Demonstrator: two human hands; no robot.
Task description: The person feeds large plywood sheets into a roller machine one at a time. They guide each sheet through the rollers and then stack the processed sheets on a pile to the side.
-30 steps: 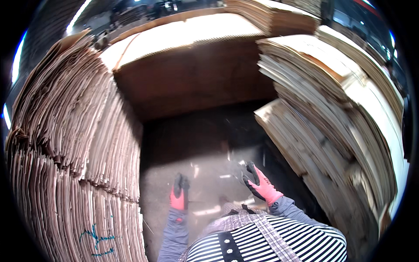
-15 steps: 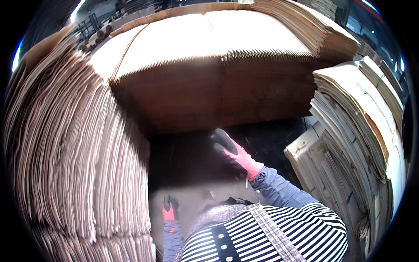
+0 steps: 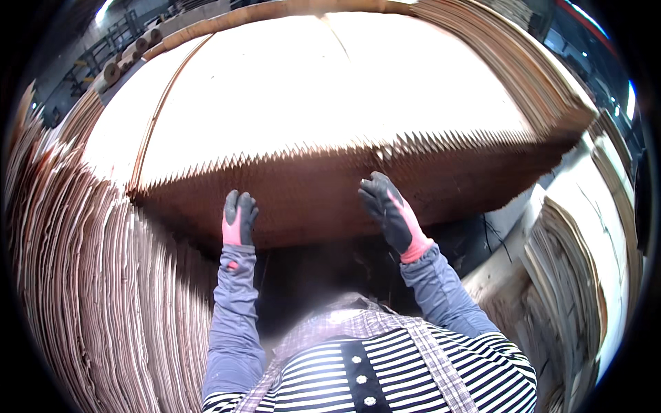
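Stacked sheets [image 3: 296, 89] look like rough-edged wood; gloves [image 3: 395, 221] are matt-coated, sleeves [image 3: 234, 310] wrinkled cloth.

Left hand [image 3: 239, 217] and right hand [image 3: 392, 215] before a jagged-edged stack [image 3: 296, 89].

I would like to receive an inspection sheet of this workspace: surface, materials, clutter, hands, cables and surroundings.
Surface: dark floor, in deep shadow.
Job's things: wide stack of thin sheets ahead, bright on top, with a jagged front edge and a dark front side.
Clutter: nothing seen for certain in the shadow.
Hands: left hand and right hand, gloved in pink and black, open and holding nothing, before the dark front side; contact cannot be told.
Cables: thin dark strands to the right of the hands; whether they are cables is unclear.
Surroundings: wavy-edged pile on the left, layered pile on the right, rolls in the upper left background.
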